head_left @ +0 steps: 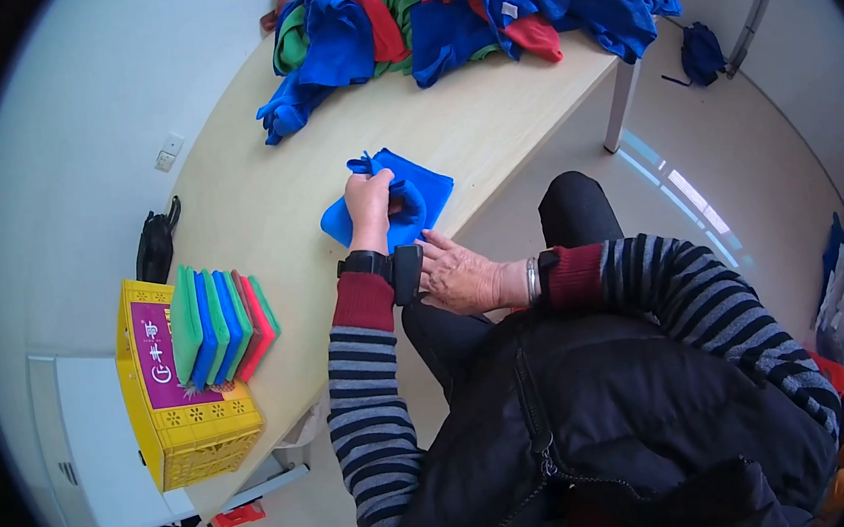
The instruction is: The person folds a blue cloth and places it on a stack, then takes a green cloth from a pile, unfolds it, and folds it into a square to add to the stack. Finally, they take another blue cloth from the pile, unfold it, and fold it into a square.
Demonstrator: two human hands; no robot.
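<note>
Head view, looking down at a pale wooden table (266, 197). A folded blue cloth (414, 196) lies near the table's front edge, just ahead of the seated person. The left hand (370, 198) rests on top of the cloth, its fingers curled closed around a bunched corner. The right hand (461, 278) is off the cloth, at the table's near edge, laid flat with fingers loosely spread on a black wrist strap (392, 266) on the left arm; it holds nothing else. At the table's far end sits a heap of blue, green and red garments (460, 9). At the table's left end, a row of folded cloths (219, 326) in green, blue and red stands on edge beside a yellow crate (179, 415).

The cloth looks soft, light and limp, not fragile; it would sag if lifted by one corner, so pinching a folded edge or two corners seems best.
</note>
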